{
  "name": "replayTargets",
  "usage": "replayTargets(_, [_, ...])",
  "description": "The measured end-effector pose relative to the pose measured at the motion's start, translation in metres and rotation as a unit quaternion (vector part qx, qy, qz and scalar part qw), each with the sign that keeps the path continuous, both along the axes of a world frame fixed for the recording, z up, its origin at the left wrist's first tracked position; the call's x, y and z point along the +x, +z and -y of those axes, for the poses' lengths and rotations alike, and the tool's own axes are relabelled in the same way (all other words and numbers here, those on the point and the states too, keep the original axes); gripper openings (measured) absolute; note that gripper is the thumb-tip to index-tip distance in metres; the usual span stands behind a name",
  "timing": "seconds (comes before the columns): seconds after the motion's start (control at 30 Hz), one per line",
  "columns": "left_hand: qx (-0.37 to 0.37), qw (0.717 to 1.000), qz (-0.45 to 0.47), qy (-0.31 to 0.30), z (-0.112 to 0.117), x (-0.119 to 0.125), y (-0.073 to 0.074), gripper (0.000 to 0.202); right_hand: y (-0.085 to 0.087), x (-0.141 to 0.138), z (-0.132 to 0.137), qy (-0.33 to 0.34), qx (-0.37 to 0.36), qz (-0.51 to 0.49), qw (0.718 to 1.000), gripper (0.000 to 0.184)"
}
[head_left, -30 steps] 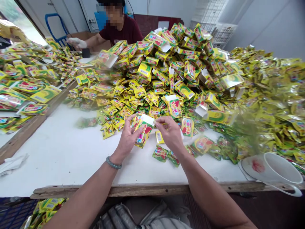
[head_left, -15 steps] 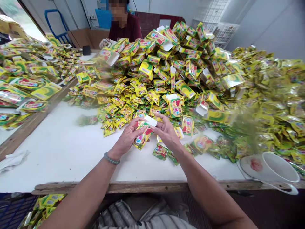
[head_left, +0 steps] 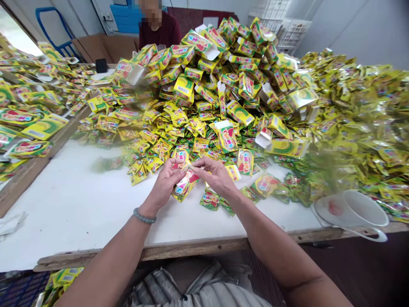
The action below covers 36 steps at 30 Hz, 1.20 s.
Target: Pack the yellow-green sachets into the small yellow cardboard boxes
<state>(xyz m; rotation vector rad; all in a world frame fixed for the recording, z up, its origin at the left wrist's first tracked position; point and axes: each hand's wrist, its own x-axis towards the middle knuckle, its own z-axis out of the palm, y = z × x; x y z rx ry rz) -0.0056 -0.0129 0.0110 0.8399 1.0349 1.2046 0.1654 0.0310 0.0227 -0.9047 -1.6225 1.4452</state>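
Observation:
My left hand (head_left: 165, 182) is closed around a small yellow and green candy box (head_left: 185, 184) with colourful lettering and red fruit pictures. It holds the box tilted, just above the white tabletop. At the box's upper end, the thumb and fingertips of my right hand (head_left: 215, 175) pinch the edge, close to my left thumb. The box's top flap is mostly hidden by my fingers. Beside my right wrist lie small green candy packets (head_left: 210, 199). Another upright-printed box (head_left: 245, 162) lies just past my right hand.
A high heap of candy boxes (head_left: 198, 89) and yellow packets (head_left: 140, 160) fills the far side. More boxes (head_left: 38, 128) lie left beyond a wooden strip (head_left: 44, 164). A white cup (head_left: 354, 209) stands at the front right edge. A person (head_left: 158, 32) sits opposite.
The white flap that stood out from the box's top has folded down out of sight. My right fingers have moved in to the box's upper edge. The view has shifted slightly.

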Motion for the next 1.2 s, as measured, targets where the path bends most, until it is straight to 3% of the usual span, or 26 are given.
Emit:
replayTargets(0.1, [0.006, 1.0, -0.013, -0.002, -0.001, -0.001, 0.001, 0.059, 0.001, -0.002, 0.001, 0.009, -0.058, -0.018, 0.998, 0.04])
replayTargets(0.17, [0.013, 1.0, -0.025, -0.005, 0.0, -0.002, 0.001, 0.058, 0.0, -0.004, 0.003, 0.02, -0.051, 0.0, 0.999, 0.042])
replayTargets(0.33, [0.01, 1.0, -0.006, -0.003, 0.002, -0.003, 0.0, 0.053, -0.004, -0.008, 0.01, -0.03, 0.109, 0.1, 0.989, 0.028])
replayTargets(0.47, [-0.008, 1.0, 0.004, 0.013, 0.001, -0.002, 0.002, 0.054, -0.003, -0.005, 0.012, -0.07, 0.212, 0.171, 0.96, 0.034])
replayTargets(0.63, [-0.006, 0.998, -0.009, 0.068, -0.001, -0.001, 0.002, 0.05, 0.004, 0.0, 0.008, 0.002, 0.087, 0.106, 0.99, 0.039])
replayTargets(0.83, [0.028, 0.995, -0.037, 0.086, 0.0, 0.0, -0.001, 0.045, -0.005, -0.008, 0.008, -0.058, 0.032, 0.068, 0.995, 0.029])
replayTargets(1.0, [0.036, 0.996, -0.044, 0.073, 0.001, 0.003, 0.001, 0.046, -0.009, -0.006, 0.004, -0.025, -0.083, -0.045, 0.995, 0.034])
replayTargets(1.1, [0.046, 0.994, -0.073, 0.071, 0.001, 0.002, -0.001, 0.043, -0.008, -0.004, 0.005, -0.051, -0.009, 0.038, 0.998, 0.029])
replayTargets(1.2, [0.056, 0.988, -0.118, 0.084, 0.001, 0.001, -0.005, 0.04, -0.009, -0.004, 0.007, -0.086, 0.109, 0.159, 0.977, 0.028])
